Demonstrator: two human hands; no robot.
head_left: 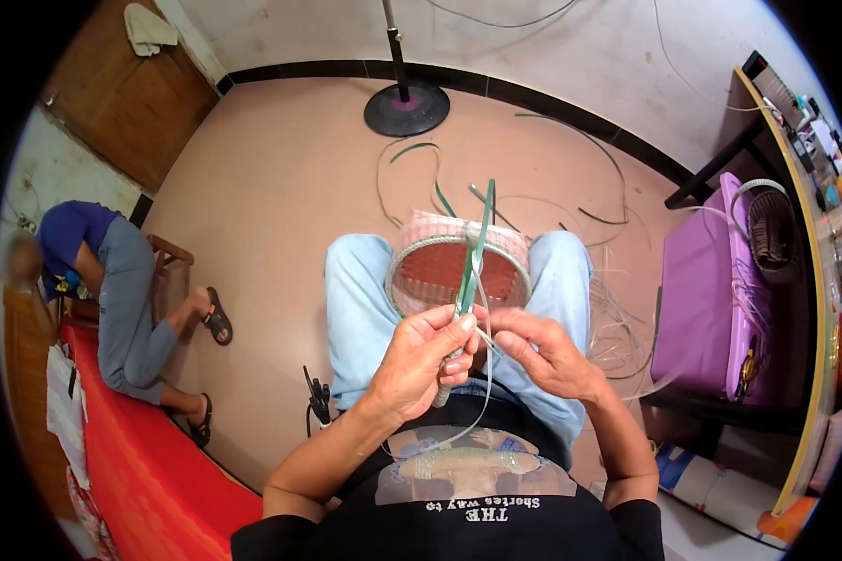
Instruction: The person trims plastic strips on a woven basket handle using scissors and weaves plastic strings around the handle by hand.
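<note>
A woven basket [419, 224] in pink and white, with a pale rim, sits between my knees. Its handle, a band of green strips [480, 229] partly wrapped in pale strip, rises over the basket toward me. My left hand [421, 360] is closed around the handle, its thumb pressing near the end of the wrapping. Beside it, my right hand [550, 357] has curled fingers pinching a thin translucent plastic strip [488, 374] close to the handle. A loop of this strip hangs down in front of my shirt. The right fingertips are slightly blurred.
Loose green strips [606, 222] and tangled clear strips [617, 327] lie on the floor. A round black stand base [407, 109] is ahead. A purple bin [697, 299] and a dark basket [772, 234] stand right. Another person [126, 290] sits at left.
</note>
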